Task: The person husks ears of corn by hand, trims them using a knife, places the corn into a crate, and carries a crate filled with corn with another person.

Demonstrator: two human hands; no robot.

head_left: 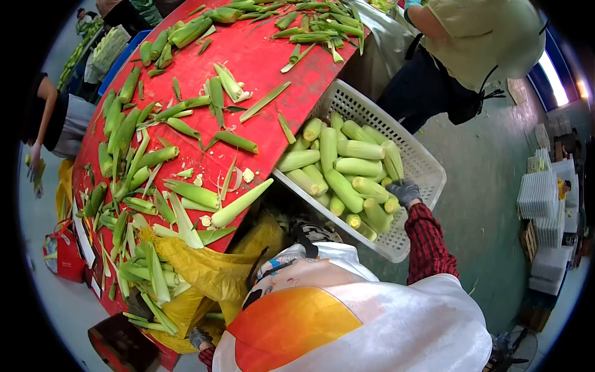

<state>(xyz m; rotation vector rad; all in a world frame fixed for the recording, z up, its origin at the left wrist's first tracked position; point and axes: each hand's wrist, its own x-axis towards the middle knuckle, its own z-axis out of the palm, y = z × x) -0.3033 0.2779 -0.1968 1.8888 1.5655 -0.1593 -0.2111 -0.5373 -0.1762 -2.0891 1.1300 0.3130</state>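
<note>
My right hand (406, 193), in a grey glove with a red checked sleeve, is at the right side of a white perforated crate (427, 175). Its fingers are closed round the end of a corn cob (393, 161) on the pile of pale green corn. My left hand (199, 338), also gloved, is low beside a yellow sack (201, 266); its fingers are mostly hidden, so its grip cannot be made out. On the red table (273, 56) lie a husked cob (242, 203), unhusked corn (192, 193) and loose husks (265, 101).
A person (434, 68) stands beyond the crate, and another person (52, 118) is at the far left. Stacked white crates (538, 201) stand at the right. A dark box (123, 343) and a red bag (65, 254) are near the table's lower left edge.
</note>
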